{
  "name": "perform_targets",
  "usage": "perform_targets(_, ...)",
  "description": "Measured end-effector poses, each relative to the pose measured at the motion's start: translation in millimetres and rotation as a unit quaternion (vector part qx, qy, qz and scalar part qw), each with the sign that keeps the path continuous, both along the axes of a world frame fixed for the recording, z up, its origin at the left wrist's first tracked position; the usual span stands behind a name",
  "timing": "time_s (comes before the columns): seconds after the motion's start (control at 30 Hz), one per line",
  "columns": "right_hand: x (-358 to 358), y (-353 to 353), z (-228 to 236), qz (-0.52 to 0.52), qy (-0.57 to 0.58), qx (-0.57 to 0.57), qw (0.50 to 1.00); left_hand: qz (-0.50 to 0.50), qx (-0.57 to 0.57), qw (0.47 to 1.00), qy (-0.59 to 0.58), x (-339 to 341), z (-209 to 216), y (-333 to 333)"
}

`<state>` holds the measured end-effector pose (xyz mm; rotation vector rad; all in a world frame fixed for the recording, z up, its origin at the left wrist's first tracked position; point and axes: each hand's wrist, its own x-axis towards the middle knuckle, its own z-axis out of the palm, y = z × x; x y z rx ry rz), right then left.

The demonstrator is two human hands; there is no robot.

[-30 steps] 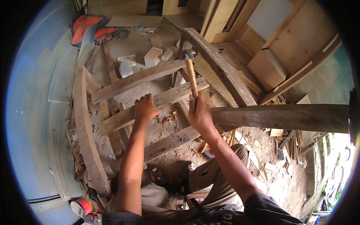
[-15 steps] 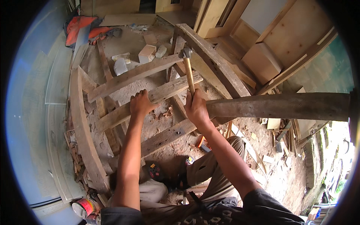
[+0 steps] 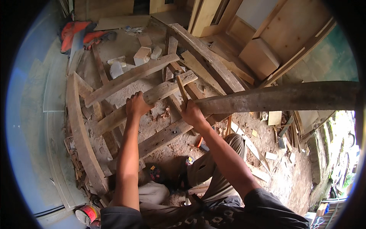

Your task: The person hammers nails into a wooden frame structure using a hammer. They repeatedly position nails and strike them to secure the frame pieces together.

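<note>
While its rails spread to every side of the fingers, the old wooden frame (image 3: pixel 82 129) lies low on the floor (image 3: pixel 122 42), probably so that the ground bears its weight. From just beside the fingers of the right hand (image 3: pixel 192 113), a long dark beam (image 3: pixel 282 98) runs off to the right; how it is joined cannot be told. The middle slat (image 3: pixel 167 88) sits directly under the fingers of the left hand (image 3: pixel 137 105) and reaches past them, away to the right, over a crosspiece (image 3: pixel 195 91) that seems to prop it. Those left fingers grip the slat, bent over its far edge with the thumb along the near side, a hold that would steady it. The right fingers are wrapped round the lower handle of a hammer (image 3: pixel 182 87), which leaves its head free beyond them, near the slat's far end; whether it touches is too small to tell. Nearer the body than the right fingers lies an orange-and-black tool (image 3: pixel 202 143), perhaps left within reach, and wood chips (image 3: pixel 164 115) are scattered between the two hands.
</note>
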<state>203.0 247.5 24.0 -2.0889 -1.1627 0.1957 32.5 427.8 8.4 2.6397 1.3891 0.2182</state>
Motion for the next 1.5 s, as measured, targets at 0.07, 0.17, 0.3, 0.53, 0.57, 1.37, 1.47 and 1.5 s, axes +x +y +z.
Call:
perform_targets(0.07, 0, 1, -15, 0.006, -0.027, 0.044, 0.999, 0.006, 0.000, 1.000, 0.013, -2, -5, 2)
perform_targets(0.17, 34, 2, -29, 0.073, -0.160, -0.074, 0.982, 0.014, -0.055, 0.998, -0.009, 1, 8, -9)
perform_targets(0.3, 5, -6, 19, 0.114, -0.117, 0.034, 0.986, 0.013, -0.061, 0.998, -0.023, -14, 0, 11)
perform_targets(0.53, -76, -94, 2, 0.039, 0.397, 0.130, 0.908, 0.054, -0.187, 0.979, -0.066, -23, -25, 43)
perform_targets(0.57, -74, -118, -14, 0.034, 0.491, 0.145, 0.858, 0.055, -0.103, 0.991, -0.071, -12, -19, 32)
perform_targets(1.37, -49, 9, 18, 0.054, 0.499, 0.041, 0.864, 0.047, -0.078, 0.986, -0.142, 50, -10, 14)
perform_targets(1.47, -67, 24, 31, -0.001, 0.559, 0.036, 0.828, 0.060, -0.111, 0.976, -0.180, 46, 4, 22)
perform_targets(1.5, -78, 25, 35, -0.020, 0.581, 0.028, 0.813, 0.078, -0.146, 0.954, -0.251, 38, -2, 23)
